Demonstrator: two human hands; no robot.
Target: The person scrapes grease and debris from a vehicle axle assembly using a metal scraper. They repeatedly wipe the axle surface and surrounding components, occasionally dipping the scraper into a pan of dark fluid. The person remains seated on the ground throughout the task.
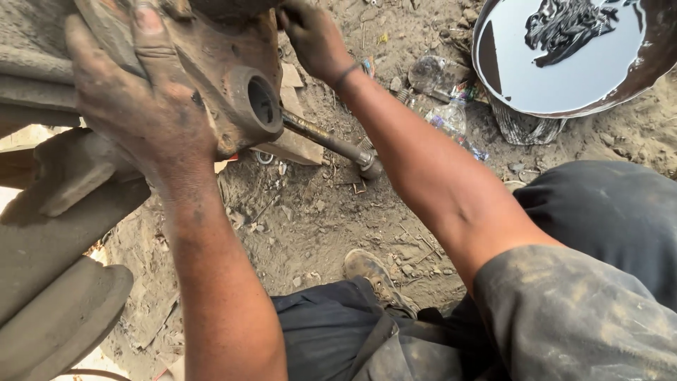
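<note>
Gripping a rusty steering knuckle at the far left of the scene, the left hand lies spread over its near face, fingers wrapped wide around the casting's top edge. The knuckle sits raised above the dirt ground, its round bore facing right, still joined to the heavy axle parts at the left edge.

Farther off, the right hand reaches to the back of the knuckle; its fingers curl closed, but I cannot tell what they hold, since the casting hides them. A steel rod slants down from below the bore to the ground, ending in a rounded tip.

Risks, as I judge them: both hands are greasy, so the left grip could slide off the knuckle, and a heavy casting that shifts could pinch the hidden right fingers. The rod could roll free and drop toward the worn shoe near the knees. Off to the far right, a metal pan of dark oil sits beside crushed plastic bottles; a swinging elbow could tip it.
</note>
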